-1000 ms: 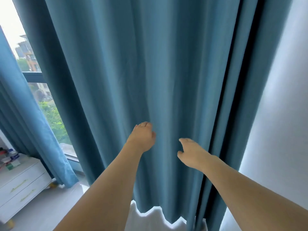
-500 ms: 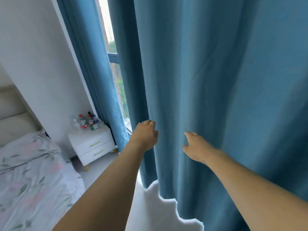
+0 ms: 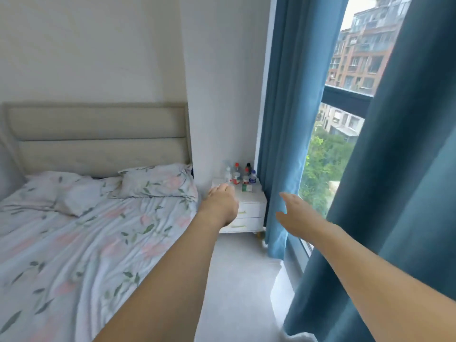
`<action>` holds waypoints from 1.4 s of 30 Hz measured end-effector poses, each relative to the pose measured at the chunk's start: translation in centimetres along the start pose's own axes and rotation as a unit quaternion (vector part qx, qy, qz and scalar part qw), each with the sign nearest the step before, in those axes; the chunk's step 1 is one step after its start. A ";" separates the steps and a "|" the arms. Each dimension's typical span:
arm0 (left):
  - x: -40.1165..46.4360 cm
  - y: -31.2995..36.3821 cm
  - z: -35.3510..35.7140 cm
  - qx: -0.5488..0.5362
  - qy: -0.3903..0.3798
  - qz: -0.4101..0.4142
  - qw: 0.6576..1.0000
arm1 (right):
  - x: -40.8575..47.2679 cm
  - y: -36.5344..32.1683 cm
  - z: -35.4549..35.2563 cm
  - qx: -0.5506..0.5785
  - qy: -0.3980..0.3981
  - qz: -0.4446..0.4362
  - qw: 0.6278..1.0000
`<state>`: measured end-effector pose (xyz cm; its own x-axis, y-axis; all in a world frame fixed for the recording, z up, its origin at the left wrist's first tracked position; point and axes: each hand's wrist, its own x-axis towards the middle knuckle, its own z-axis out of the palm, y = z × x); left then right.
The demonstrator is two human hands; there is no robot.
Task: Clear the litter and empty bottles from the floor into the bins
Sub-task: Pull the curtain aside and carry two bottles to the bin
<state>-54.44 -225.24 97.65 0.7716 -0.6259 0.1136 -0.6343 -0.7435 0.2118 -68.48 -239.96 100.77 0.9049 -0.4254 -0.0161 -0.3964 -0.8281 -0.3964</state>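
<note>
Several plastic bottles [image 3: 238, 174] with red and blue labels stand upright on a white nightstand [image 3: 249, 211] in the far corner. My left hand [image 3: 220, 203] is stretched forward at mid-frame, fingers curled loosely, holding nothing, in front of the nightstand's left side. My right hand [image 3: 297, 213] is held out with fingers apart, empty, just beside the edge of the left blue curtain [image 3: 283, 144]. No bin and no litter show on the visible grey floor [image 3: 237, 287].
A bed [image 3: 81, 243] with floral sheets and pillows fills the left. A second blue curtain [image 3: 394, 193] hangs close on the right, in front of a tall window [image 3: 338, 124]. A narrow strip of floor runs between bed and window toward the nightstand.
The view has swung left, from facing the blue curtain to facing the bed and nightstand. Both hands have come off the curtain and stay held out in front, empty.
</note>
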 end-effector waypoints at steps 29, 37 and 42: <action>51.3 -24.2 9.4 -0.011 -0.066 -0.151 0.986 | 63.2 6.1 7.7 0.035 -0.131 0.004 0.991; 69.5 -29.5 16.1 -0.046 -0.114 -0.114 0.986 | 82.0 7.3 12.8 0.047 -0.133 0.057 0.988; 79.7 -31.3 22.1 -0.045 -0.171 -0.096 0.979 | 92.1 8.7 17.0 0.024 -0.165 0.082 0.983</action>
<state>25.84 -257.04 78.63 0.8055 -0.5297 -0.2657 -0.4595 -0.8413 0.2847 14.06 -280.14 80.24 0.8339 -0.4028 -0.3772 -0.5398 -0.7376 -0.4057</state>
